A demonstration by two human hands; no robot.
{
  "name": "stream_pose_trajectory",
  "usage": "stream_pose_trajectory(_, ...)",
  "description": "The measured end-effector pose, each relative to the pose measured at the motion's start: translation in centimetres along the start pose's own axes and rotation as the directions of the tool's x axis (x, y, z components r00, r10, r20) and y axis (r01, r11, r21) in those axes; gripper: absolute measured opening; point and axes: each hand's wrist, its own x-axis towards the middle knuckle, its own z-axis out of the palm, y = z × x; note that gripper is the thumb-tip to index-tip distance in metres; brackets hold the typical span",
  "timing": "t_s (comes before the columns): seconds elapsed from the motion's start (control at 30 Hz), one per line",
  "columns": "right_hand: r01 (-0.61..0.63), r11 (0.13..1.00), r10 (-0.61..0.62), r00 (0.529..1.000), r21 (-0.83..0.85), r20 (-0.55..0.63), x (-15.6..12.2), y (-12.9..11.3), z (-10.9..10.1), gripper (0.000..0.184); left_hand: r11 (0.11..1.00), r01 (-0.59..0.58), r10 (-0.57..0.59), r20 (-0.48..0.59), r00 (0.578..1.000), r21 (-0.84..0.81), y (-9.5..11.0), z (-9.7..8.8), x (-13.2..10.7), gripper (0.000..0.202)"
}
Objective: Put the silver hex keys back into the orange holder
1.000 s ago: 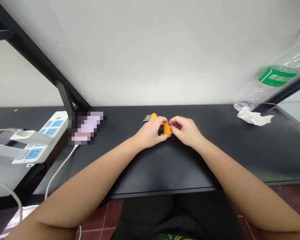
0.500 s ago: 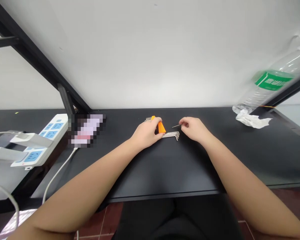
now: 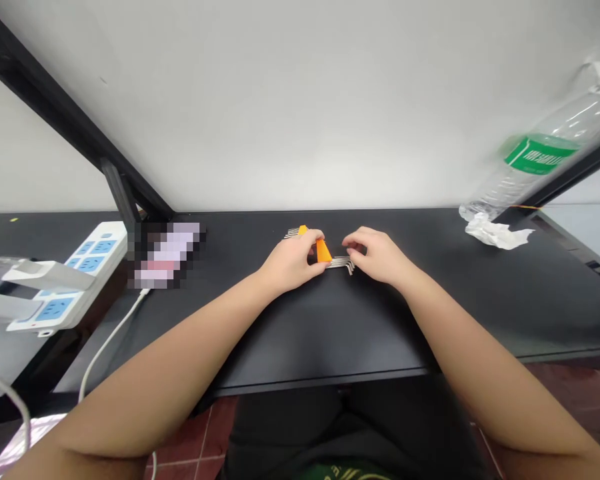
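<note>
My left hand [image 3: 295, 262] is closed around an orange hex key holder [image 3: 323, 251], with thumb and fingers on opposite sides of it. Several silver hex keys [image 3: 339, 262] stick out of the holder to the right, their short ends bent toward me. More straight key ends [image 3: 291, 233] show on the far left of the holder. My right hand [image 3: 377, 255] is beside the bent ends, fingers curled but thumb and forefinger apart. Its fingertips are at or very near the keys; contact is hard to make out.
The black table [image 3: 290, 347] ends in front of me. At left are a blurred-out phone [image 3: 165, 257] on a white cable and a white power strip [image 3: 87, 267] with plugs. At right, a crumpled tissue [image 3: 497, 233] lies by a clear bottle with green label [image 3: 540, 155].
My right hand has moved left to the bent key ends, and the thin key it pinched no longer shows separately. The left hand still holds the holder. The view has shifted slightly.
</note>
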Motion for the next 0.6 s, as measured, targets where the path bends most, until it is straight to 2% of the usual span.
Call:
stream_pose_trajectory(0.07, 0.044, 0.993, -0.037, 0.997, 0.108, -0.063, -0.1, -0.7, 0.2, 0.018, 0.998, -0.051, 0.051, 0.003, 0.999, -0.046, 0.2, 0.2, -0.1, 0.045)
stream_pose_trajectory(0.13, 0.06, 0.973, -0.045, 0.996, 0.221, -0.075, -0.2, -1.4, 0.5, 0.017, 0.995, -0.083, 0.082, -0.006, 0.997, -0.057, 0.3, 0.5, -0.1, 0.043)
stream_pose_trajectory(0.3, -0.039, 0.918, 0.068, 0.996, 0.394, -0.061, -0.2, -1.9, 1.4, 0.015, 0.994, -0.085, 0.082, -0.041, 0.996, -0.073, 0.7, 0.9, 0.0, 0.046)
stream_pose_trajectory(0.43, -0.042, 0.883, 0.071, 0.997, 0.468, -0.043, -0.3, -1.8, 1.8, 0.013, 0.994, -0.081, 0.079, -0.03, 0.996, -0.069, 0.8, 0.8, -0.1, 0.046)
stream_pose_trajectory(0.6, -0.057, 0.884, 0.085, 0.996, 0.463, -0.039, -0.3, -2.0, 1.7, 0.013, 0.997, -0.082, 0.082, -0.016, 0.996, -0.014, 0.7, 0.8, -0.1, 0.045)
